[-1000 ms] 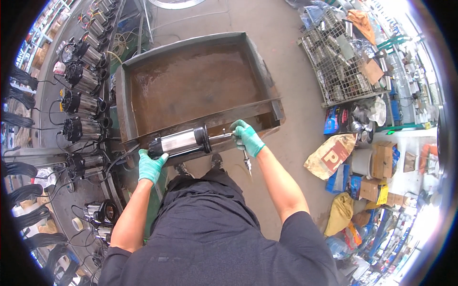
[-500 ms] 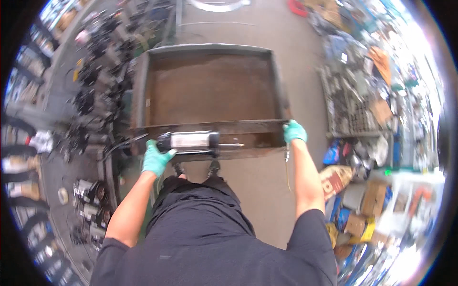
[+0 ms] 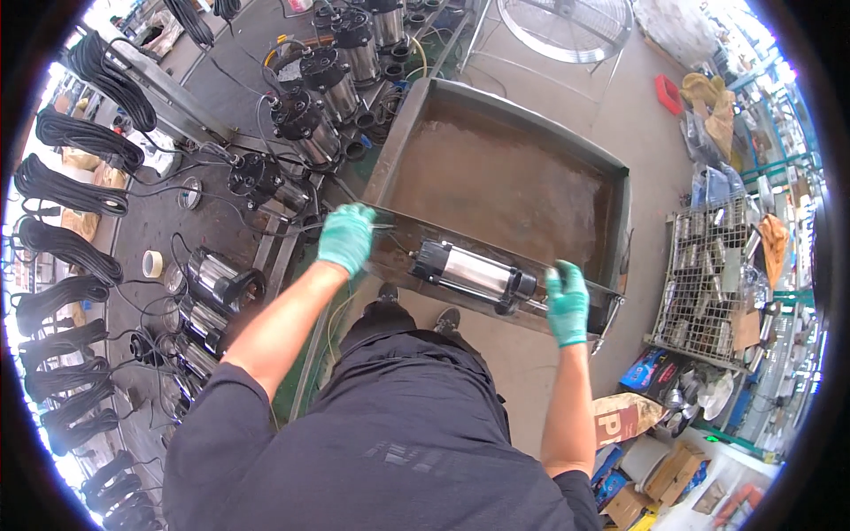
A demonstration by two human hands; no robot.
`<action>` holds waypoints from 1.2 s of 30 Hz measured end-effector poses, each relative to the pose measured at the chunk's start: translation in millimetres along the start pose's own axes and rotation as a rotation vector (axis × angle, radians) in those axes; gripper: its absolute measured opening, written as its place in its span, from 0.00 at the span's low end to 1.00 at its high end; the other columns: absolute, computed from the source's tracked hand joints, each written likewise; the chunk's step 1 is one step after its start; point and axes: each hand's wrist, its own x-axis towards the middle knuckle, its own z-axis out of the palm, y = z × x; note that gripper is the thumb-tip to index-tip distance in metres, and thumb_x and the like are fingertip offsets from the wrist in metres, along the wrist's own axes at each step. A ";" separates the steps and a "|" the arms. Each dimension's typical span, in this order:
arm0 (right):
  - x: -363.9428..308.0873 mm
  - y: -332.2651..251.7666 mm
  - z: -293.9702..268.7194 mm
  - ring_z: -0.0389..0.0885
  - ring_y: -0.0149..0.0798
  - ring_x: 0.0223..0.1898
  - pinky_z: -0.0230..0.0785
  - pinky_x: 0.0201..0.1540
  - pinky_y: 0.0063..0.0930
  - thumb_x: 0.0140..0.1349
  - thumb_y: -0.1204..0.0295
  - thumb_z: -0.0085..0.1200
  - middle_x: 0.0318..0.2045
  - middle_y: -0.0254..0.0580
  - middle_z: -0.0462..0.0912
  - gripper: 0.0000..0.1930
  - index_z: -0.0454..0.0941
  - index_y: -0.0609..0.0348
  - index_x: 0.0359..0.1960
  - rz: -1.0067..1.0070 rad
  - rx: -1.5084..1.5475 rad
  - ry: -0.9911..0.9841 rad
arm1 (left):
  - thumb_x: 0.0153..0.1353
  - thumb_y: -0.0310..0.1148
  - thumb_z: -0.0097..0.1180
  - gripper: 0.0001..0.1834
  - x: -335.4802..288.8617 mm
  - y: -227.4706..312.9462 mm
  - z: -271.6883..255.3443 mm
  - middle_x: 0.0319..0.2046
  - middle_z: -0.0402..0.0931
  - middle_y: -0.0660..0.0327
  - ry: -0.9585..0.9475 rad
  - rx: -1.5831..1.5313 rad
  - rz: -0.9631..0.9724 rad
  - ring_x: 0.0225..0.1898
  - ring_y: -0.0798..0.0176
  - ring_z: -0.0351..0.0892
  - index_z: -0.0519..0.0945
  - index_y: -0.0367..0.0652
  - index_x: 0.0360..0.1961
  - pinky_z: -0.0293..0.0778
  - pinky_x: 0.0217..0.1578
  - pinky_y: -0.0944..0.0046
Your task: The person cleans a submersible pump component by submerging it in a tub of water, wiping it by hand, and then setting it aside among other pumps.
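Observation:
A silver pump (image 3: 476, 271) with black ends lies on the ledge along the near side of a metal water tank (image 3: 403, 146). My left hand (image 3: 347, 237), in a green glove, is closed over the ledge's left end, past the pump's black end. A dark cable runs up to that hand from the left, and a thin metal tip (image 3: 382, 227) sticks out beyond its fingers. My right hand (image 3: 567, 305), also gloved in green, is beside the pump's shaft end (image 3: 537, 305). Its fingers are half curled and apart, with nothing visible between them.
Several similar pumps (image 3: 305, 124) stand along the bench on the left; others lie nearer (image 3: 212, 279). Black cable coils (image 3: 71, 190) hang at far left. A large fan (image 3: 567, 26) stands behind the tank. To the right are a wire cage (image 3: 704, 274) and a paper sack (image 3: 627, 418).
The view has turned, so the tank now lies slanted. My left hand has left the pump's end for the ledge's left end. My right hand has come from the tank's corner to the pump's shaft.

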 end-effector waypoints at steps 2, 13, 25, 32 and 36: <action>3.4 -24.8 36.2 0.84 0.48 0.43 0.76 0.49 0.38 0.68 0.67 0.59 0.44 0.52 0.84 0.16 0.79 0.64 0.52 -0.048 0.017 0.012 | 0.65 0.28 0.51 0.17 10.1 -40.8 9.0 0.48 0.79 0.48 -0.145 -0.109 -0.192 0.52 0.44 0.80 0.78 0.42 0.55 0.74 0.54 0.46; 5.4 -61.0 65.9 0.83 0.49 0.39 0.76 0.45 0.41 0.66 0.68 0.58 0.37 0.48 0.84 0.10 0.83 0.60 0.43 -0.029 -0.235 0.085 | 0.71 0.45 0.54 0.27 22.6 -49.1 -19.6 0.57 0.75 0.50 -0.585 -0.016 0.025 0.56 0.44 0.79 0.68 0.50 0.67 0.76 0.53 0.47; 7.7 -59.8 67.1 0.85 0.52 0.41 0.76 0.47 0.41 0.66 0.69 0.56 0.40 0.50 0.86 0.10 0.83 0.60 0.43 0.022 -0.257 0.096 | 0.68 0.36 0.60 0.11 6.9 -46.7 29.5 0.27 0.80 0.51 0.233 -0.765 -0.111 0.30 0.54 0.81 0.80 0.37 0.39 0.75 0.35 0.55; 8.6 -59.2 67.3 0.85 0.51 0.40 0.76 0.46 0.40 0.67 0.69 0.55 0.39 0.50 0.85 0.10 0.83 0.60 0.43 0.041 -0.264 0.085 | 0.75 0.37 0.52 0.10 -13.3 -26.7 32.3 0.20 0.71 0.69 -0.222 -1.383 -0.345 0.17 0.74 0.70 0.77 0.41 0.42 0.71 0.17 0.69; 7.9 -58.0 69.1 0.85 0.50 0.39 0.76 0.46 0.39 0.66 0.69 0.55 0.39 0.49 0.85 0.09 0.83 0.59 0.43 0.036 -0.260 0.091 | 0.75 0.37 0.52 0.10 -13.4 -17.1 42.7 0.20 0.71 0.68 -0.237 -1.316 -0.348 0.17 0.73 0.70 0.77 0.41 0.43 0.71 0.17 0.68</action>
